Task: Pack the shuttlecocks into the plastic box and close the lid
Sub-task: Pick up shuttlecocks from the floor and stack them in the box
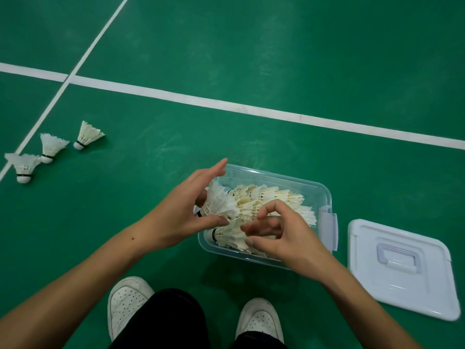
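Packing well under way: plastic box (324, 195) on the green court floor (251, 59) just ahead of the white shoes (128, 301), already heaped with shuttlecocks (271, 197) up to about rim level. Left hand (186, 212) grasps one shuttlecock (219, 202) at the box's left end, thumb under, fingers curled over it, cork end mostly hidden behind the palm. Right hand (284, 235) over the near side of the pile, fingers loosely bent, nothing clearly gripped, looks released and just touching feathers.

Left to do, as I judge it: set down the held one, fetch three loose shuttlecocks (47, 147) lying well apart on the floor to the left near a white line (226, 104), then fit the lid (400, 268), which lies flat on the floor right of the box, handle up, not yet on.

Orientation: packed ones lie on their sides, long axis roughly along the box length, corks left, skirts right. Held one likewise, skirt fanning right. Floor ones tilted, corks down toward the viewer
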The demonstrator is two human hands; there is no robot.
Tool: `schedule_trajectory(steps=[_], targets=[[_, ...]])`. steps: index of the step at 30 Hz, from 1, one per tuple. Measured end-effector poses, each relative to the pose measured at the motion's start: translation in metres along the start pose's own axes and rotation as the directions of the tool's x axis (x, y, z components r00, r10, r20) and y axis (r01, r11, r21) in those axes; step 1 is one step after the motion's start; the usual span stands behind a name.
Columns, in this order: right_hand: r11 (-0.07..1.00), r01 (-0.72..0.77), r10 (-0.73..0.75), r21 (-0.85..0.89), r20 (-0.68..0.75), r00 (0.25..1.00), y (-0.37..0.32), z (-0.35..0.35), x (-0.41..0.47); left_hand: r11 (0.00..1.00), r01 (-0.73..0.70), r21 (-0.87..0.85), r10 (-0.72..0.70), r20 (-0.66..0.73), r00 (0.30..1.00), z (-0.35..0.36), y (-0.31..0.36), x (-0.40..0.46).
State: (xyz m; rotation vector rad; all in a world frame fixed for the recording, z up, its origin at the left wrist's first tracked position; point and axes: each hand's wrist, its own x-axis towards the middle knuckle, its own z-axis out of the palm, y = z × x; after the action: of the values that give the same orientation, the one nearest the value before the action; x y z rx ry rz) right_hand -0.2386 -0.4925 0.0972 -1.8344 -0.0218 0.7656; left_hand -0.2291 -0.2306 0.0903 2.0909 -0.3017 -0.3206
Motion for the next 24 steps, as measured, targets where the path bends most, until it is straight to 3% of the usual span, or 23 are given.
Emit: schedule_trajectory(steps=[5,11,14,17,24], targets=[[0.982,0.181,-0.188,-0.055,-0.175,0.966,-0.024,-0.003,-0.007,0.994,-0.061,0.096,0.057,0.051,0.997,0.010,0.009,0.009],[0.963,0.263,-0.270,-0.061,-0.237,0.933,-0.022,0.013,-0.005,0.975,-0.190,0.114,0.190,0.011,0.982,0.033,0.025,0.017],[0.964,0.259,-0.263,-0.059,-0.344,0.901,-0.009,0.011,-0.016,0.979,-0.185,0.091,0.185,0.003,0.983,0.034,0.016,0.011],[0.978,0.189,-0.208,-0.087,-0.429,0.879,0.014,0.006,-0.032,0.967,-0.146,0.207,0.150,0.000,0.989,0.028,0.000,-0.001],[0.923,0.198,-0.334,-0.331,-0.426,0.841,0.041,0.019,-0.043,0.852,-0.187,0.490,0.195,0.035,0.980,0.033,-0.024,-0.017]])
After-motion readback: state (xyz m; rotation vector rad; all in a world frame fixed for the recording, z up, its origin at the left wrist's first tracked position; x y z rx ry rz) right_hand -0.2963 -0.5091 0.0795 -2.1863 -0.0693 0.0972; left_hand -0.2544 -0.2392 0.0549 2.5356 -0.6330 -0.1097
